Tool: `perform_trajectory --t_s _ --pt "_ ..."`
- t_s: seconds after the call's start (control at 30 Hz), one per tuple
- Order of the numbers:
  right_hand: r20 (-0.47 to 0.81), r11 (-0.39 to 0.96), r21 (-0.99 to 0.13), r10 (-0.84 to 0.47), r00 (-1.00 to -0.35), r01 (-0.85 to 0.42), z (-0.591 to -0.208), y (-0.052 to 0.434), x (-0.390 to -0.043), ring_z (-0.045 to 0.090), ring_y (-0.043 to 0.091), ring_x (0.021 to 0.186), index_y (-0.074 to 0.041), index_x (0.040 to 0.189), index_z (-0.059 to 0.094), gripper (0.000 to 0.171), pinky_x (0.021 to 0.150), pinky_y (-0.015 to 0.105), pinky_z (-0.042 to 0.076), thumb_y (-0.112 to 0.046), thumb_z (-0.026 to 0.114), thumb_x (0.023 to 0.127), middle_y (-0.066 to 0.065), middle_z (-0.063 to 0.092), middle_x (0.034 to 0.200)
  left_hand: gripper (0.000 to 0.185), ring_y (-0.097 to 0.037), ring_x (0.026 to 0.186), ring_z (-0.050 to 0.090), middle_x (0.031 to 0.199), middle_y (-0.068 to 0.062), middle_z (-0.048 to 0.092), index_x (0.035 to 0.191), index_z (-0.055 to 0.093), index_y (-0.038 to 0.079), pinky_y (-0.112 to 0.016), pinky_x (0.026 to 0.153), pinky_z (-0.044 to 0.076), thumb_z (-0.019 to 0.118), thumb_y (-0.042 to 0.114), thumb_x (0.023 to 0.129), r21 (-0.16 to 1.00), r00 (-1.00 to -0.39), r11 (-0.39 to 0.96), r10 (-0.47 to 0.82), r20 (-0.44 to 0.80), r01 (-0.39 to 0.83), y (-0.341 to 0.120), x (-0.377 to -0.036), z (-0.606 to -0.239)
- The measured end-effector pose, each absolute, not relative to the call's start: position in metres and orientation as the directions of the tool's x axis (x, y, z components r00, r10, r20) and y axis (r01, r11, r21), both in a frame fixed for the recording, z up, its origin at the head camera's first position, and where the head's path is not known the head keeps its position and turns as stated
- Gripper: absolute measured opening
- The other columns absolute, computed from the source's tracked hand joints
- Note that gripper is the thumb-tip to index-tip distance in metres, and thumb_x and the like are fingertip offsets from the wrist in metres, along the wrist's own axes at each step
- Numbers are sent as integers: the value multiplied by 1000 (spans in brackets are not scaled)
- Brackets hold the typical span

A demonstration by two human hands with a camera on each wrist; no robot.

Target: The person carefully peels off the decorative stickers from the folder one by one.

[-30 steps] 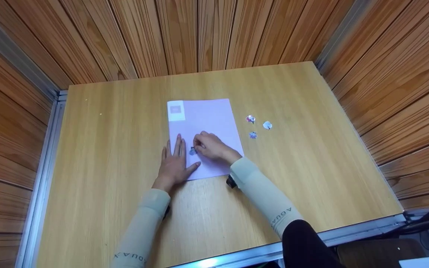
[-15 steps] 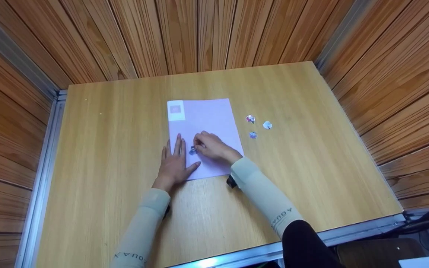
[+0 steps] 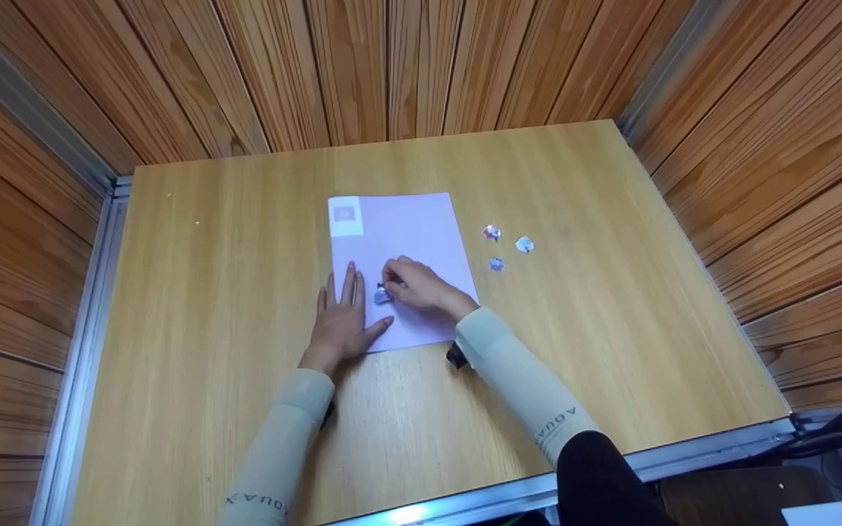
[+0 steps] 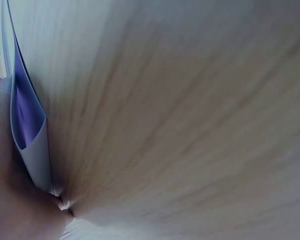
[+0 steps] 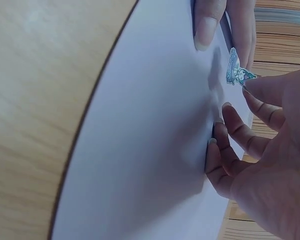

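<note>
At frame centre, the right hand (image 3: pixel 415 288) pinches a sticker (image 3: pixel 381 295) over the pink sheet (image 3: pixel 399 241) — flimsy, probably tacky, best held by its edge — while the flat left hand (image 3: pixel 340 325) presses the sheet to the surface (image 3: pixel 209 292).

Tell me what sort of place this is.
Probably a small enclosed recording booth or craft station, not a home: a bare wooden table edged with aluminium framing, wood-slat walls close on three sides, and only a lilac sheet and small stickers laid out.
</note>
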State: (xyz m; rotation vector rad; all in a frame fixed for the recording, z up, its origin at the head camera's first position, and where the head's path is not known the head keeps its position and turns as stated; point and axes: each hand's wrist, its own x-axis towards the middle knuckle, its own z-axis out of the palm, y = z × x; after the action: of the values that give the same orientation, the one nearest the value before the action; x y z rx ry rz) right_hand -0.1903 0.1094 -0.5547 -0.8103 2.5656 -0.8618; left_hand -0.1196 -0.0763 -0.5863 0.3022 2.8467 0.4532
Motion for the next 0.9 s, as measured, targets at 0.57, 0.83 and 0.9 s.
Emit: perform_trajectory --t_s 0.57,0.83,0.9 --pt "-151 646 -677 -590 -793 -352 -546 144 -182 57 24 98 -6 108 60 8 91 37 50 -10 54 104 9 57 106 105 -47 154 -11 171 -12 -14 164 2 4 -60 124 0 47 71 96 352 -948 924 236 -215 150 -76 -121 -588" --pt "-178 655 -692 -563 -807 -305 -539 170 -175 59 28 107 -4 111 59 13 96 40 51 -13 58 102 13 58 112 107 -48 154 -12 171 -12 -16 163 -2 4 -59 124 -1 43 74 96 330 -941 930 245 -233 160 -77 -122 -590" --pt "-194 664 -691 -551 -812 -286 -538 178 -173 59 28 107 -4 112 59 14 95 40 51 -14 59 102 13 58 113 106 -48 154 -12 171 -12 -15 163 -1 4 -59 124 -1 45 73 96 344 -942 925 247 -226 160 -78 -121 -589"
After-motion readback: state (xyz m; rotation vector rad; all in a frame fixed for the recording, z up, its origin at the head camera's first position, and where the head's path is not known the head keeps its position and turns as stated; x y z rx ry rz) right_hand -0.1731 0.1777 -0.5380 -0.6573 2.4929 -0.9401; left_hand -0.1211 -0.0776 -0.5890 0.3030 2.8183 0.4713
